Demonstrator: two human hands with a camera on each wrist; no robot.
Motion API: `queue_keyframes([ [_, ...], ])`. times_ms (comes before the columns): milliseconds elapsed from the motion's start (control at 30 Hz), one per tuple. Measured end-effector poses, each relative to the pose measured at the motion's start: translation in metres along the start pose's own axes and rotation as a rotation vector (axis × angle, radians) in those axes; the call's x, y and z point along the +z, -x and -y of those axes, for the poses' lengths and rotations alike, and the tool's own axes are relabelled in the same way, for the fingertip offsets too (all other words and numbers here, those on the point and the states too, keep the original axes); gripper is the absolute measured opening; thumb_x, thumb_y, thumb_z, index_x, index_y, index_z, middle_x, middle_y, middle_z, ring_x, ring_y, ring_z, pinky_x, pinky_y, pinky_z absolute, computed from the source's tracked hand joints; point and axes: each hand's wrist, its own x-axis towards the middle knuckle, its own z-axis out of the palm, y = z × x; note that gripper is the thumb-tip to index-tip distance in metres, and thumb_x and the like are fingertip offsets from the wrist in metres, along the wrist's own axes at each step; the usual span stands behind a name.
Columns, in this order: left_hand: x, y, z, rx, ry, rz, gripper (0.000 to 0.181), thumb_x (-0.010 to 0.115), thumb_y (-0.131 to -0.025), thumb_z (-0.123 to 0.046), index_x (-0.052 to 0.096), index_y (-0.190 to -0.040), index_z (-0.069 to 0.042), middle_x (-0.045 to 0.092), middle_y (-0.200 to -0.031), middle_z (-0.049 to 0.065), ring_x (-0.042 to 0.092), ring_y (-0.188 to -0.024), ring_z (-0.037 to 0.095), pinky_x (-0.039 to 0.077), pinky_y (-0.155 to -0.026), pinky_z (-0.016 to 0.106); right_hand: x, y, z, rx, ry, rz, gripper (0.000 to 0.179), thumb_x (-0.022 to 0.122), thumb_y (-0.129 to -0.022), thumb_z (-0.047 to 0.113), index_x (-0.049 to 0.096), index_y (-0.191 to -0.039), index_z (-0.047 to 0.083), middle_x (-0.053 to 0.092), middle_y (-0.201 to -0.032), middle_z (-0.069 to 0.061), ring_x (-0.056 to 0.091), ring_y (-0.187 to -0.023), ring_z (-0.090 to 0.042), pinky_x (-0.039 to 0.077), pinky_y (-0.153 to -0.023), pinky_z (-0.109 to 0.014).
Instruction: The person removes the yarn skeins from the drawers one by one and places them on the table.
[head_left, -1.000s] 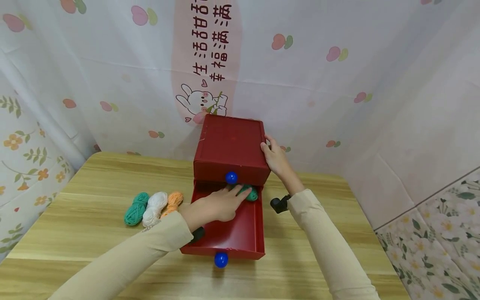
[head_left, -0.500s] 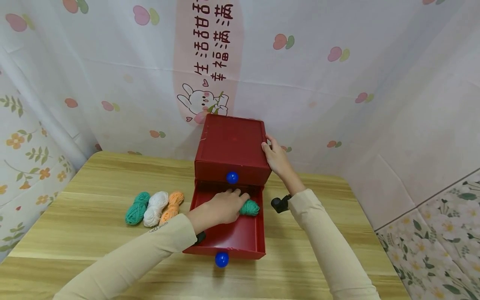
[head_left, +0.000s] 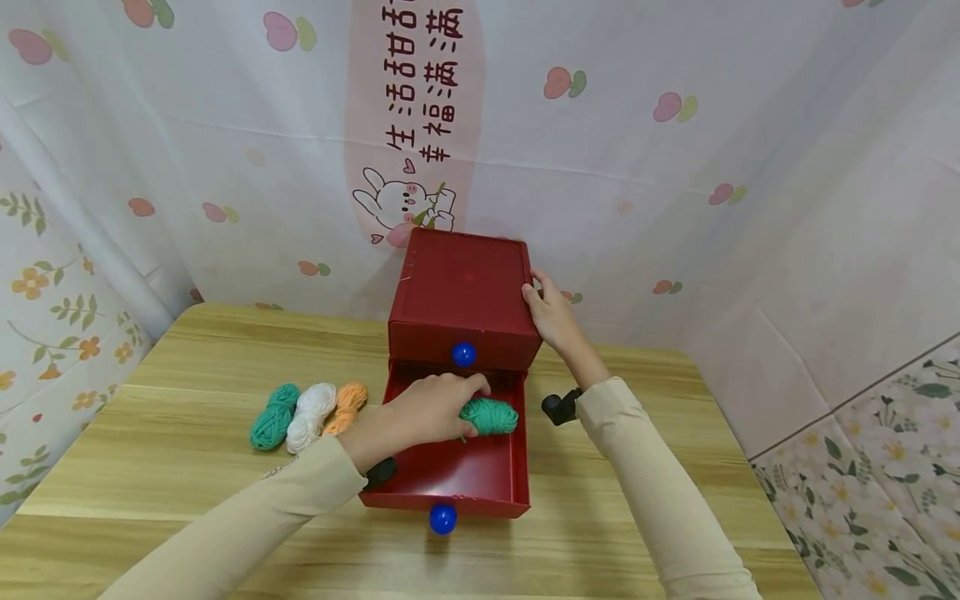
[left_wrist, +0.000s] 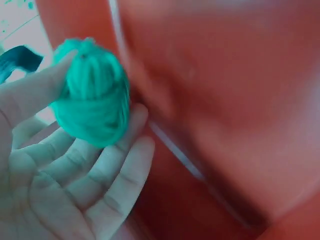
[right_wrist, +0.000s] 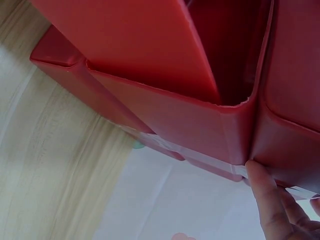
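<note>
My left hand (head_left: 427, 408) reaches into the pulled-out lower drawer (head_left: 468, 479) of a red two-drawer box (head_left: 465, 275). It holds a small skein of green yarn (head_left: 489, 417) between thumb and fingers. In the left wrist view the green yarn (left_wrist: 92, 100) sits against the thumb, with the other fingers stretched beneath it. My right hand (head_left: 552, 315) rests on the box's right side, thumb near the top edge. The right wrist view shows its fingers (right_wrist: 267, 200) fairly straight against the red side wall. The upper drawer, with a blue ball knob (head_left: 463, 354), is closed.
To the left of the box lie three skeins on the wooden table (head_left: 187, 400): green yarn (head_left: 274, 418), white yarn (head_left: 311, 417) and orange yarn (head_left: 347, 408). Another blue knob (head_left: 443, 519) sticks out from the lower drawer's front. A patterned curtain (head_left: 637, 167) hangs directly behind the box.
My left hand has drawn back from deep in the drawer and taken hold of the green yarn, which has come forward from under the upper drawer. The right hand stays put.
</note>
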Motion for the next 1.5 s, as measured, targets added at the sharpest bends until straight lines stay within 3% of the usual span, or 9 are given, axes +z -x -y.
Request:
queue_keyframes([
  [233, -0.024, 0.024, -0.006, 0.017, 0.067, -0.062, 0.041, 0.076, -0.077, -0.028, 0.055, -0.112, -0.02, 0.065, -0.09, -0.002, 0.057, -0.075, 0.011, 0.048, -0.062, 0.026, -0.001, 0.0, -0.001, -0.008, 0.018, -0.005, 0.054, 0.029, -0.102, 0.033, 0.015, -0.149, 0.011, 0.048, -0.128, -0.024, 0.053, -0.112, -0.034, 0.043, -0.095, -0.047],
  [367, -0.037, 0.04, -0.007, 0.023, 0.12, -0.102, 0.039, 0.075, -0.077, -0.022, 0.056, -0.112, -0.019, 0.066, -0.091, -0.002, 0.057, -0.078, 0.011, 0.05, -0.065, 0.025, -0.002, -0.001, -0.002, -0.012, 0.02, -0.005, 0.054, 0.029, -0.102, 0.033, 0.015, -0.149, 0.01, 0.048, -0.128, -0.025, 0.054, -0.112, -0.036, 0.044, -0.095, -0.047],
  [533, -0.052, 0.063, 0.004, 0.002, 0.19, -0.153, 0.036, 0.071, -0.08, -0.013, 0.056, -0.112, -0.014, 0.065, -0.098, 0.003, 0.057, -0.083, 0.016, 0.053, -0.07, 0.028, -0.003, -0.001, -0.002, -0.004, 0.019, -0.009, 0.054, 0.028, -0.102, 0.033, 0.015, -0.149, 0.01, 0.048, -0.13, -0.024, 0.053, -0.113, -0.035, 0.042, -0.096, -0.047],
  [833, -0.066, 0.112, 0.05, -0.146, 0.191, -0.301, 0.04, 0.069, -0.082, -0.014, 0.054, -0.119, -0.008, 0.063, -0.112, 0.017, 0.06, -0.101, 0.035, 0.052, -0.078, 0.047, -0.001, -0.002, -0.001, 0.017, 0.029, -0.008, 0.054, 0.03, -0.102, 0.034, 0.016, -0.149, 0.014, 0.048, -0.13, -0.022, 0.052, -0.114, -0.034, 0.042, -0.097, -0.048],
  [1033, -0.061, 0.146, 0.094, -0.266, 0.091, -0.408, 0.047, 0.068, -0.082, -0.014, 0.051, -0.125, -0.006, 0.059, -0.116, 0.026, 0.056, -0.102, 0.046, 0.047, -0.074, 0.056, 0.0, -0.003, -0.001, 0.017, 0.04, -0.013, 0.054, 0.031, -0.101, 0.035, 0.018, -0.149, 0.015, 0.046, -0.134, -0.021, 0.05, -0.118, -0.033, 0.039, -0.1, -0.048],
  [1233, -0.052, 0.168, 0.132, -0.338, 0.105, -0.502, 0.053, 0.068, -0.083, -0.014, 0.044, -0.129, -0.002, 0.054, -0.114, 0.034, 0.053, -0.097, 0.052, 0.045, -0.068, 0.056, 0.0, -0.003, -0.001, 0.01, 0.024, -0.014, 0.053, 0.031, -0.101, 0.034, 0.018, -0.149, 0.014, 0.049, -0.128, -0.022, 0.052, -0.113, -0.034, 0.042, -0.097, -0.048],
  [1367, -0.045, 0.175, 0.15, -0.358, 0.172, -0.55, 0.047, 0.066, -0.085, -0.009, 0.043, -0.125, 0.001, 0.053, -0.113, 0.036, 0.063, -0.072, 0.031, 0.05, -0.058, 0.038, 0.0, -0.002, 0.0, 0.011, 0.016, -0.014, 0.053, 0.031, -0.101, 0.033, 0.018, -0.149, 0.013, 0.049, -0.127, -0.022, 0.052, -0.113, -0.034, 0.042, -0.097, -0.048],
  [1467, -0.039, 0.178, 0.159, -0.385, 0.227, -0.556, 0.043, 0.064, -0.086, -0.007, 0.044, -0.123, 0.004, 0.052, -0.114, 0.036, 0.059, -0.056, 0.007, 0.047, -0.05, 0.023, 0.0, -0.001, 0.001, 0.011, 0.015, -0.01, 0.053, 0.031, -0.102, 0.033, 0.017, -0.149, 0.013, 0.049, -0.128, -0.022, 0.052, -0.113, -0.034, 0.042, -0.096, -0.048],
  [1500, -0.037, 0.178, 0.161, -0.398, 0.238, -0.558, 0.043, 0.064, -0.086, -0.006, 0.044, -0.122, 0.004, 0.051, -0.114, 0.037, 0.06, -0.056, 0.005, 0.047, -0.05, 0.022, 0.0, -0.002, 0.001, 0.012, 0.012, -0.01, 0.053, 0.031, -0.102, 0.033, 0.017, -0.149, 0.013, 0.049, -0.128, -0.022, 0.053, -0.113, -0.034, 0.042, -0.096, -0.048],
])
